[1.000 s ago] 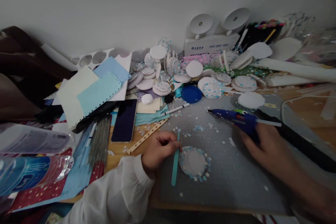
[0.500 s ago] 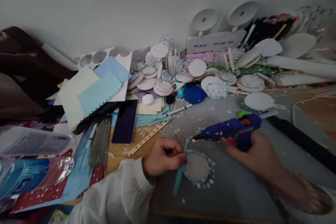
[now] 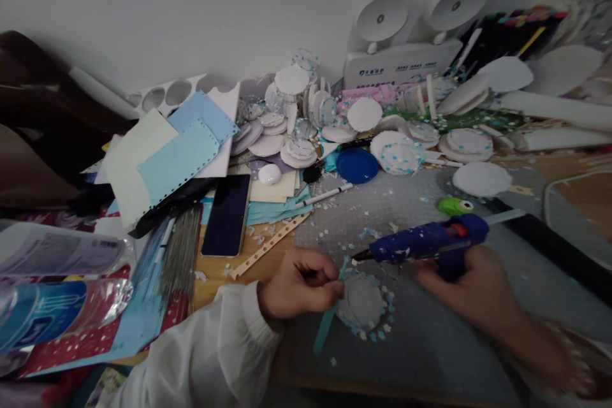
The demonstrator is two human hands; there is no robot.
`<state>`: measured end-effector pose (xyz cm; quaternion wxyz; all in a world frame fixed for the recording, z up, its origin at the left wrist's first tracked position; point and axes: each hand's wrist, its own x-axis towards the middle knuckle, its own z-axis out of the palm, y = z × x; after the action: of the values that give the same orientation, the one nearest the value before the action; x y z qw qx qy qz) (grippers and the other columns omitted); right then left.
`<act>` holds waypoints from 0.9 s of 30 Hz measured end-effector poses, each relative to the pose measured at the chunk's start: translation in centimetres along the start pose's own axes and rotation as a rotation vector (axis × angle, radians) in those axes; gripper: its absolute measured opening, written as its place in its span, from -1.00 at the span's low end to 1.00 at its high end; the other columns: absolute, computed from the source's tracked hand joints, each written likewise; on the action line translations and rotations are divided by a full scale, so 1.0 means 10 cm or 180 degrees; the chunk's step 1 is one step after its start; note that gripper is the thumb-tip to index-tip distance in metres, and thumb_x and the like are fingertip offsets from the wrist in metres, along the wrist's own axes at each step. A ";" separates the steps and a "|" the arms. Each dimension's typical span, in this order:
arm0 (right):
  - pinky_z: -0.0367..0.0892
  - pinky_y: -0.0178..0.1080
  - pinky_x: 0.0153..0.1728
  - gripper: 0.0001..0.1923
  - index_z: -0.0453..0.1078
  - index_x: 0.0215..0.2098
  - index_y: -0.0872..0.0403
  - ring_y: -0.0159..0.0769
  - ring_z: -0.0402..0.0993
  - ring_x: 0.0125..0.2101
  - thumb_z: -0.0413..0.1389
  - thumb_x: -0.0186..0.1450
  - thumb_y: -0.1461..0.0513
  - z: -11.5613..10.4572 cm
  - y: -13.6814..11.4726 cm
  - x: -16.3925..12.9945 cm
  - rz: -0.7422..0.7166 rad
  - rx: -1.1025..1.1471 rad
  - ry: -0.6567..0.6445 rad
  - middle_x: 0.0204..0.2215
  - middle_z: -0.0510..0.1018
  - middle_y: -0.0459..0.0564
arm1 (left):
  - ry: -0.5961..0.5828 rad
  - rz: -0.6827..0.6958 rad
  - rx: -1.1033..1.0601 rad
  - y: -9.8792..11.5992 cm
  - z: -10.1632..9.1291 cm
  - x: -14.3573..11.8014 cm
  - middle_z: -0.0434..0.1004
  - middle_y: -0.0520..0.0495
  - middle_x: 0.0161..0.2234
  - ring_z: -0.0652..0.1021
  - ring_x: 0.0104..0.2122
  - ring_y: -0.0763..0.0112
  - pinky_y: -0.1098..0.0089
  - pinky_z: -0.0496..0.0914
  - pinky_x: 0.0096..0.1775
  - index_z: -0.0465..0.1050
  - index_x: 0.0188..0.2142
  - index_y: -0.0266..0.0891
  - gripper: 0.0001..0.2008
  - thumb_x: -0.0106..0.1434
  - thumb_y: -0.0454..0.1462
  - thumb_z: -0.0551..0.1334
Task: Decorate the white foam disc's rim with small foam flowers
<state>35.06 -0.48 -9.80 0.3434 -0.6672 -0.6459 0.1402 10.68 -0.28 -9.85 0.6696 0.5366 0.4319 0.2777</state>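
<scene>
Phone [image 3: 226,215] left of mat [image 3: 430,331]; discs [image 3: 296,134] heaped behind

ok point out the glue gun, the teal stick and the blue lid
glue gun [image 3: 425,243], head view, on the middle of its blue barrel
teal stick [image 3: 324,334], head view, on its lower end below the left hand's fingers
blue lid [image 3: 357,165], head view, on the centre of its round face

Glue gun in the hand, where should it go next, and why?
Probably ease the glue gun nozzle down a little onto the top of the teal strip. The right hand aims it just beside the strip's top, which the left hand pinches against the white disc.
</scene>
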 end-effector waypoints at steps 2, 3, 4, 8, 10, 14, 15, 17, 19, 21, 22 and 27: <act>0.08 -0.27 -0.80 -0.73 0.14 -0.83 -0.02 -0.34 0.15 -0.86 0.06 -0.10 0.08 -0.01 -0.02 0.01 0.0058 0.0009 -0.0009 -0.90 0.24 -0.08 | -0.0004 0.0006 -0.0008 0.00 0.00 0.00 0.10 0.11 -0.72 0.10 -0.66 0.62 0.49 -0.02 -0.62 0.30 -0.67 -0.29 -0.73 -0.04 -0.18 0.32; 0.08 -0.27 -0.81 -0.73 0.13 -0.83 -0.02 -0.34 0.14 -0.86 0.05 -0.11 0.07 -0.01 -0.02 0.01 0.0082 0.0005 0.0003 -0.91 0.23 -0.08 | -0.0017 0.0010 -0.0005 0.00 0.00 0.00 0.09 0.11 -0.72 0.09 -0.66 0.62 0.49 -0.03 -0.62 0.29 -0.67 -0.28 -0.72 -0.04 -0.18 0.31; 0.07 -0.27 -0.81 -0.73 0.13 -0.84 -0.02 -0.35 0.13 -0.86 0.05 -0.11 0.07 -0.02 -0.02 0.01 0.0088 0.0006 -0.0004 -0.91 0.22 -0.09 | -0.0029 0.0016 0.0005 0.00 0.00 0.00 0.09 0.12 -0.72 0.08 -0.66 0.63 0.49 -0.04 -0.62 0.28 -0.68 -0.28 -0.72 -0.04 -0.19 0.32; 0.02 -0.28 -0.82 -0.69 0.11 -0.86 -0.03 -0.37 0.08 -0.87 0.06 -0.10 0.06 -0.01 0.03 0.01 0.0036 -0.0030 -0.0102 -0.93 0.16 -0.11 | -0.0026 0.0049 0.0044 0.00 0.00 -0.01 0.12 0.11 -0.72 0.09 -0.67 0.63 0.50 -0.04 -0.63 0.29 -0.67 -0.29 -0.72 -0.03 -0.18 0.32; 0.04 -0.27 -0.81 -0.70 0.13 -0.85 -0.02 -0.34 0.12 -0.87 0.07 -0.09 0.06 0.00 0.07 0.00 0.0008 -0.0034 -0.0149 -0.92 0.20 -0.09 | -0.0019 0.0047 0.0058 0.01 0.00 -0.01 0.10 0.12 -0.73 0.08 -0.67 0.64 0.50 -0.04 -0.64 0.30 -0.67 -0.29 -0.71 -0.03 -0.18 0.33; 0.08 -0.27 -0.80 -0.72 0.15 -0.83 -0.01 -0.31 0.18 -0.87 0.05 -0.06 0.09 -0.01 0.06 0.02 -0.0234 -0.0062 -0.0057 -0.91 0.23 -0.09 | 0.0000 0.0052 0.0028 0.00 0.01 -0.01 0.07 0.13 -0.73 0.07 -0.67 0.63 0.49 -0.05 -0.63 0.31 -0.67 -0.29 -0.72 -0.04 -0.18 0.33; 0.08 -0.27 -0.80 -0.72 0.13 -0.83 -0.02 -0.32 0.17 -0.87 0.05 -0.05 0.10 -0.01 0.05 0.03 -0.0312 -0.0065 -0.0023 -0.92 0.23 -0.09 | -0.0007 0.0064 0.0034 0.00 0.01 -0.01 0.06 0.13 -0.73 0.07 -0.67 0.63 0.49 -0.04 -0.63 0.31 -0.66 -0.29 -0.73 -0.03 -0.18 0.32; 0.08 -0.28 -0.81 -0.71 0.11 -0.83 -0.03 -0.34 0.16 -0.88 0.05 -0.05 0.11 -0.02 0.02 0.04 -0.0428 -0.0058 0.0006 -0.91 0.24 -0.10 | -0.0035 0.0089 0.0069 -0.01 0.01 -0.01 0.05 0.14 -0.73 0.06 -0.67 0.63 0.48 -0.05 -0.62 0.30 -0.66 -0.28 -0.75 -0.03 -0.20 0.30; 0.09 -0.28 -0.80 -0.70 0.08 -0.83 -0.04 -0.34 0.16 -0.87 0.06 -0.05 0.12 -0.03 0.01 0.04 -0.0492 -0.0084 0.0003 -0.91 0.24 -0.10 | -0.0060 0.0092 0.0091 -0.02 0.01 -0.01 0.03 0.14 -0.73 0.06 -0.67 0.62 0.48 -0.05 -0.62 0.28 -0.66 -0.27 -0.76 -0.02 -0.21 0.28; 0.12 -0.27 -0.77 -0.72 0.10 -0.80 -0.04 -0.32 0.18 -0.85 0.07 -0.04 0.11 -0.03 0.04 0.03 -0.0504 -0.0156 0.0017 -0.90 0.25 -0.11 | -0.0073 0.0087 0.0060 -0.02 0.01 -0.01 0.03 0.14 -0.73 0.06 -0.67 0.61 0.47 -0.04 -0.62 0.27 -0.66 -0.26 -0.76 -0.01 -0.22 0.28; 0.16 -0.25 -0.75 -0.74 0.14 -0.77 -0.04 -0.29 0.22 -0.83 0.07 -0.03 0.10 -0.03 0.06 0.03 -0.0497 -0.0200 0.0027 -0.88 0.27 -0.11 | -0.0081 0.0090 0.0048 -0.02 0.01 -0.01 0.03 0.14 -0.73 0.06 -0.67 0.61 0.47 -0.04 -0.62 0.27 -0.66 -0.26 -0.75 -0.01 -0.21 0.28; 0.31 -0.14 -0.56 -0.73 0.34 -0.52 0.02 -0.06 0.46 -0.63 0.08 0.08 -0.01 -0.08 0.25 0.05 -0.0394 -0.0735 0.0381 -0.68 0.49 0.04 | -0.0071 0.0178 0.0114 0.00 0.00 0.00 0.03 0.14 -0.72 0.06 -0.67 0.63 0.48 -0.06 -0.62 0.28 -0.68 -0.28 -0.69 0.00 -0.18 0.33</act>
<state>37.54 -0.05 -10.72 0.3103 -0.6683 -0.6761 0.0035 10.65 -0.32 -9.87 0.6566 0.5635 0.4142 0.2825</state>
